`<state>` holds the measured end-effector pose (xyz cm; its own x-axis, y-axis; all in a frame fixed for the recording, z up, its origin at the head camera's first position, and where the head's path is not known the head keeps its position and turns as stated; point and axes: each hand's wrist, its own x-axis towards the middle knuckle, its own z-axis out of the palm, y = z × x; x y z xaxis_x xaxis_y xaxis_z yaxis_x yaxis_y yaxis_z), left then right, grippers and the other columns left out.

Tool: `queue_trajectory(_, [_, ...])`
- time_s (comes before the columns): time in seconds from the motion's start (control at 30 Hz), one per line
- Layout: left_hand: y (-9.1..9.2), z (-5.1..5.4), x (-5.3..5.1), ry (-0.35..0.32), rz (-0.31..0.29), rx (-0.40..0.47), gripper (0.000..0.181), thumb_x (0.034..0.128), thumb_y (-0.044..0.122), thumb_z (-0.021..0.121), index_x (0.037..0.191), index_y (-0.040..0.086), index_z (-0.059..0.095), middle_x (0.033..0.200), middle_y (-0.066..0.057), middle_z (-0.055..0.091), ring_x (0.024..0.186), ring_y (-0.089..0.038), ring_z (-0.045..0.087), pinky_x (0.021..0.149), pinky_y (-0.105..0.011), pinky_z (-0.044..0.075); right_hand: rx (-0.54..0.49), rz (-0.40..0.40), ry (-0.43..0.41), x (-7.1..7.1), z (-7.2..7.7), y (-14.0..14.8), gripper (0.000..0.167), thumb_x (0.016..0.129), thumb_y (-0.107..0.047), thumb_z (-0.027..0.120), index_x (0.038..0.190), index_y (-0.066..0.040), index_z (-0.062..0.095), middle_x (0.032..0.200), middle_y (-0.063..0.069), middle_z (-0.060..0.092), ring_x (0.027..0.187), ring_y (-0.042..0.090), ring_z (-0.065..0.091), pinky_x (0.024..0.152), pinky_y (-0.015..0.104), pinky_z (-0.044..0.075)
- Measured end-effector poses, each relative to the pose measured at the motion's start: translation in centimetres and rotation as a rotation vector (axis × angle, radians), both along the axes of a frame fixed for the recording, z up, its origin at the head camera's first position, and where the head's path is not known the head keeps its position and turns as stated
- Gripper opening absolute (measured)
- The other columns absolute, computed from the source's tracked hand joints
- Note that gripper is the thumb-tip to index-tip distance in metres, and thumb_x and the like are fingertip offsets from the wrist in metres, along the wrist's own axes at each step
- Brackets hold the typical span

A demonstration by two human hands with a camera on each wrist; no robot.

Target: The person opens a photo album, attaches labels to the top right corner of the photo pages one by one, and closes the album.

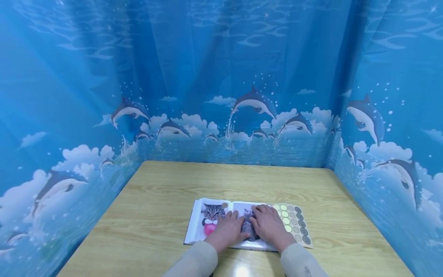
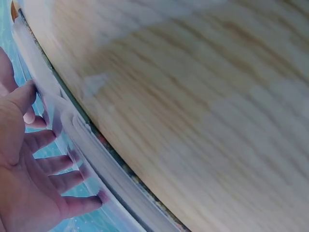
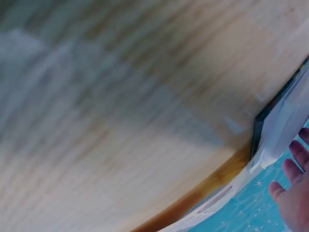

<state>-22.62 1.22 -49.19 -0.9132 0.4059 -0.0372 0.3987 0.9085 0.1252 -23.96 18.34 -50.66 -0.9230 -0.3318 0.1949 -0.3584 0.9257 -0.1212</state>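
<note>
An open photo album [image 1: 198, 227] lies on the table, with a cat picture on each of its two visible pages. My left hand [image 1: 229, 229] rests near the fold and on the right page, its fingers spread. On the right page, my right hand [image 1: 270, 225] lies over part of the grey cat picture [image 1: 247, 227]. In the left wrist view, the left hand's fingertips [image 2: 103, 195] touch the page beside the album's thick page stack [image 2: 91, 145]. The right wrist view shows the right hand [image 3: 295, 198] with extended fingers near the album's corner [image 3: 259, 128].
A sheet of round stickers [image 1: 294, 223], yellow, beige and dark grey, sticks out from the album's right side. One round brown sticker [image 1: 224, 205] is on the left page. The wooden table [image 1: 155, 207] is surrounded by a blue dolphin-print curtain [image 1: 214, 77].
</note>
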Motion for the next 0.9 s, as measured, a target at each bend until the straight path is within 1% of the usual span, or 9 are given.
queue_trajectory(0.1, [0.0,0.1,-0.1,0.027,-0.012,-0.015,0.065,0.0872,0.059,0.065,0.134,0.015,0.06,0.138,-0.013,0.054,0.129,-0.035,0.048,0.104,-0.061,0.039,-0.007,0.002,0.005,0.1,0.0,0.2,0.047,0.1,-0.032,0.055,0.137,-0.003,0.057,0.132,0.017,0.057,0.127,0.039,0.049,0.11,0.057,0.034])
queue_trajectory(0.17, [0.0,0.1,-0.1,0.061,-0.026,-0.032,0.064,0.0861,0.06,0.066,0.131,0.015,0.062,0.131,-0.011,0.058,0.125,-0.033,0.051,0.102,-0.058,0.042,-0.016,0.006,0.013,0.2,0.1,0.3,0.046,0.099,-0.031,0.056,0.136,-0.004,0.057,0.13,0.018,0.058,0.126,0.039,0.05,0.109,0.057,0.035])
queue_trajectory(0.23, [-0.1,0.2,-0.1,0.088,-0.037,-0.039,0.063,0.0853,0.061,0.067,0.129,0.015,0.064,0.125,-0.011,0.059,0.121,-0.031,0.053,0.102,-0.056,0.042,-0.028,0.004,0.017,0.4,0.2,0.4,0.046,0.099,-0.03,0.057,0.136,-0.004,0.057,0.129,0.018,0.058,0.125,0.039,0.05,0.109,0.056,0.035])
queue_trajectory(0.33, [-0.1,0.3,-0.1,0.112,-0.045,-0.04,0.063,0.0839,0.061,0.068,0.127,0.014,0.065,0.118,-0.009,0.061,0.116,-0.029,0.055,0.102,-0.054,0.043,-0.044,-0.007,0.027,0.5,0.3,0.6,0.042,0.098,-0.029,0.059,0.132,-0.003,0.061,0.125,0.019,0.06,0.123,0.039,0.052,0.107,0.056,0.037])
queue_trajectory(0.47, [0.0,0.4,0.0,0.122,-0.05,-0.002,0.061,0.0813,0.058,0.073,0.122,0.013,0.067,0.11,-0.008,0.061,0.106,-0.025,0.057,0.097,-0.049,0.046,-0.058,-0.03,0.042,0.7,0.5,1.3,0.037,0.097,-0.027,0.061,0.123,0.0,0.065,0.121,0.02,0.061,0.119,0.039,0.054,0.104,0.055,0.041])
queue_trajectory(0.63, [0.0,0.5,0.0,0.12,-0.09,0.047,0.051,0.082,0.05,0.076,0.115,0.012,0.07,0.101,-0.006,0.06,0.094,-0.021,0.056,0.086,-0.041,0.051,-0.077,-0.044,0.062,0.8,0.6,2.1,0.034,0.096,-0.025,0.063,0.118,0.0,0.067,0.119,0.021,0.062,0.114,0.039,0.056,0.1,0.054,0.043])
queue_trajectory(0.73, [0.0,0.5,0.2,0.122,-0.109,0.054,0.046,0.084,0.047,0.075,0.114,0.012,0.07,0.103,-0.006,0.061,0.093,-0.02,0.056,0.084,-0.039,0.052,-0.094,-0.056,0.042,0.8,0.7,2.5,0.035,0.096,-0.025,0.062,0.12,0.001,0.066,0.122,0.023,0.061,0.117,0.04,0.055,0.102,0.054,0.042])
queue_trajectory(0.9, [-0.1,0.5,0.5,0.136,-0.117,0.068,0.045,0.0853,0.045,0.074,0.116,0.013,0.07,0.105,-0.006,0.062,0.094,-0.02,0.057,0.086,-0.039,0.051,-0.134,-0.086,-0.026,1.0,0.8,3.1,0.04,0.099,-0.028,0.058,0.126,0.002,0.063,0.131,0.026,0.057,0.125,0.042,0.05,0.106,0.058,0.038])
